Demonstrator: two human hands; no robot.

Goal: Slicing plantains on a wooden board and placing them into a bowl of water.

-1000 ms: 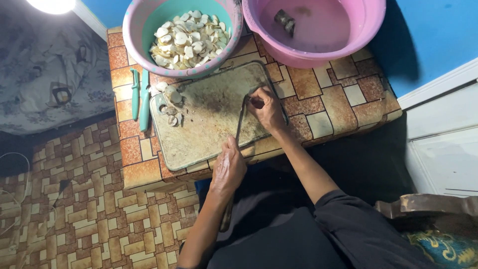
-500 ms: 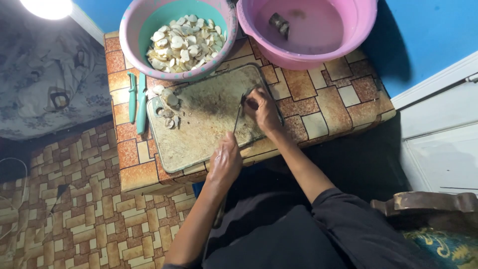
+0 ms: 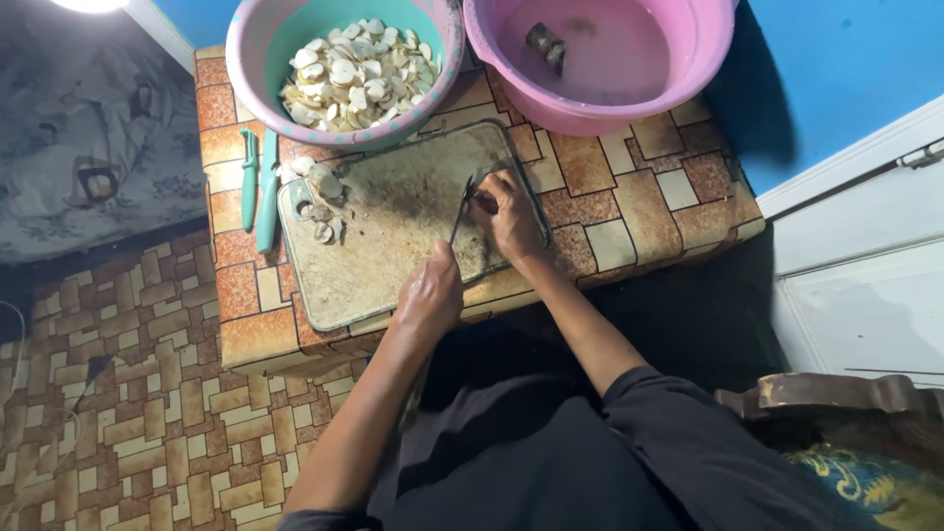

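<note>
- head view: your left hand [image 3: 430, 295] is clenched round the handle of a dark knife [image 3: 460, 211], at the near edge of the cutting board [image 3: 393, 236].
- your right hand [image 3: 511, 211] presses a small dark piece, mostly hidden under the fingers, at the board's right edge; fingers are curled on it, the blade just beside them.
- the piece looks small and firm, probably slippery once cut; i would pin it low with fingertips tucked back.
- pale slices [image 3: 320, 197] lie at the board's left end; 2 teal tools [image 3: 258, 187] lie left of the board.
- beyond the board sit a bowl of slices [image 3: 349, 69] and a pink basin [image 3: 605, 59] of water.
- the board lies on a low table [image 3: 629, 206] with a tile pattern, a blue wall behind it.
</note>
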